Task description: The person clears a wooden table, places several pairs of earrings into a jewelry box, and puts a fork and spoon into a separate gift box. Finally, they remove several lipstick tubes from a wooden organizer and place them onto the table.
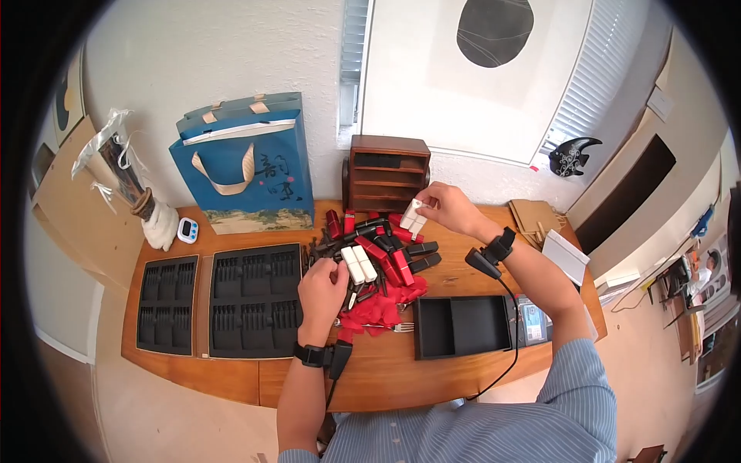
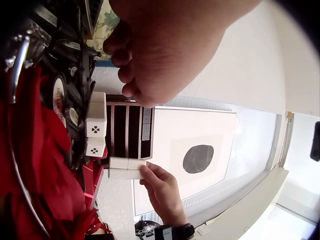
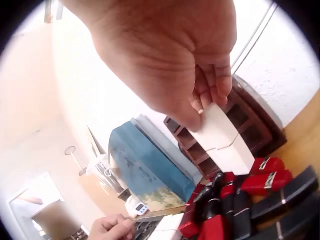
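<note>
My right hand (image 1: 451, 208) pinches a pair of white cases (image 3: 227, 145) between thumb and fingers, held above the right rear of the pile, before the small wooden cabinet (image 1: 386, 171). More white cases (image 1: 360, 264) lie side by side on the pile's near left part; the left wrist view shows clover marks on their ends. Beside them my left hand (image 1: 323, 293) hovers with loosely curled fingers, and nothing shows in its grasp. Red cases (image 1: 377, 251), black cases (image 1: 424, 261) and red ribbon (image 1: 382, 307) are heaped around.
Two black slotted trays (image 1: 255, 305) lie at the left, and a black two-part box (image 1: 482, 328) at the front right. Behind stand a blue paper bag (image 1: 255, 166), a small timer (image 1: 187, 230) and a wrapped vase (image 1: 158, 224). Cardboard (image 1: 532, 220) and a white box (image 1: 566, 255) lie at the far right.
</note>
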Demonstrator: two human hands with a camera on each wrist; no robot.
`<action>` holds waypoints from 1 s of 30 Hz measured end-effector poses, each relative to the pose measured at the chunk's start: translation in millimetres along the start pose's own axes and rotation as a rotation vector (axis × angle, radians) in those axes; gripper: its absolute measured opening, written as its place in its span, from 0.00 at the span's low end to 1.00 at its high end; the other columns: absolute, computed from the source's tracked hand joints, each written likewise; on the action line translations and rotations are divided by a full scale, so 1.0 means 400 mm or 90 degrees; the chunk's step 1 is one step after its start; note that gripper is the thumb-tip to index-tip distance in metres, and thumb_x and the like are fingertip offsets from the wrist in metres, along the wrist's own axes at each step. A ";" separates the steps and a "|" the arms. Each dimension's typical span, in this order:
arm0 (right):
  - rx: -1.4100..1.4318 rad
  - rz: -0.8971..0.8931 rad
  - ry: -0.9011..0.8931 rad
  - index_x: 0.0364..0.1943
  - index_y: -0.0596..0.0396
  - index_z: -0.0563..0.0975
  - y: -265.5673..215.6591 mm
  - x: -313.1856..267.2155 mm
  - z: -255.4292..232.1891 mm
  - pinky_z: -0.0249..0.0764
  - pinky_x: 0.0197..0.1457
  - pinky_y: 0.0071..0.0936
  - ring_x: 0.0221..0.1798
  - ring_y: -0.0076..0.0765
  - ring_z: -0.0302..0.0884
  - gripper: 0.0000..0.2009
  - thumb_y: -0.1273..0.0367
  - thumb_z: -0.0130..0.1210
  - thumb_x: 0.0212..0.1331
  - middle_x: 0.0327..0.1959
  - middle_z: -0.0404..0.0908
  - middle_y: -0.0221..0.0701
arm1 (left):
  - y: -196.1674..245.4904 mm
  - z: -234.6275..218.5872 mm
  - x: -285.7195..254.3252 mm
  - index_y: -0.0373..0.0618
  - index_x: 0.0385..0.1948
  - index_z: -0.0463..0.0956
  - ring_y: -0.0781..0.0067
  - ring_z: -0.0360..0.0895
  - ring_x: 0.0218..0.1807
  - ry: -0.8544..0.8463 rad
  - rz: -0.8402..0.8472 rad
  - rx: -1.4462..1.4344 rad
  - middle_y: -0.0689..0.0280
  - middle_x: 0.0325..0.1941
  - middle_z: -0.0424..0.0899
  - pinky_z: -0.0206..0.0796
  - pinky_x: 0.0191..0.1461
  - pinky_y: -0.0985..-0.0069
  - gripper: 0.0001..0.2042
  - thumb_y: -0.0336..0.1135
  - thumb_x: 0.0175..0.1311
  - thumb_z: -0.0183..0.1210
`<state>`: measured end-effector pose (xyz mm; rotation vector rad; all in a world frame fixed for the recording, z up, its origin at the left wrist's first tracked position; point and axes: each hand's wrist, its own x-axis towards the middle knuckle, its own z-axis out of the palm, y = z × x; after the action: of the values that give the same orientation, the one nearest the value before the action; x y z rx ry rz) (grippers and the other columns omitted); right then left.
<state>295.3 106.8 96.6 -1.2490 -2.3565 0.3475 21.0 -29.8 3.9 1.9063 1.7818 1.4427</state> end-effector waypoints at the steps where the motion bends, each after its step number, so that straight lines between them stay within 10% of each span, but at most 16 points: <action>1: -0.002 -0.009 -0.039 0.45 0.58 0.83 0.011 -0.003 -0.004 0.78 0.46 0.33 0.40 0.42 0.81 0.12 0.67 0.65 0.60 0.38 0.83 0.39 | 0.000 0.000 -0.001 0.39 0.22 0.71 0.53 0.76 0.26 0.000 -0.001 0.000 0.59 0.23 0.76 0.67 0.30 0.62 0.14 0.34 0.65 0.62; 12: 0.001 -0.223 -0.230 0.46 0.60 0.83 -0.004 0.069 0.076 0.74 0.56 0.40 0.48 0.51 0.78 0.12 0.73 0.62 0.58 0.42 0.79 0.43 | -0.003 0.005 -0.001 0.39 0.21 0.70 0.52 0.76 0.25 -0.001 0.005 -0.002 0.58 0.22 0.75 0.66 0.30 0.61 0.14 0.33 0.65 0.63; 30: 0.038 0.008 -0.069 0.47 0.57 0.83 0.116 0.067 0.113 0.79 0.52 0.35 0.47 0.45 0.83 0.11 0.73 0.60 0.61 0.45 0.85 0.42 | 0.000 0.002 -0.001 0.40 0.21 0.70 0.54 0.75 0.24 0.005 0.001 -0.014 0.59 0.22 0.75 0.66 0.29 0.62 0.14 0.33 0.64 0.63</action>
<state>292.9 154.4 45.4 -1.2475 -2.4099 0.4967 21.5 -29.7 3.5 1.8945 1.7612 1.4667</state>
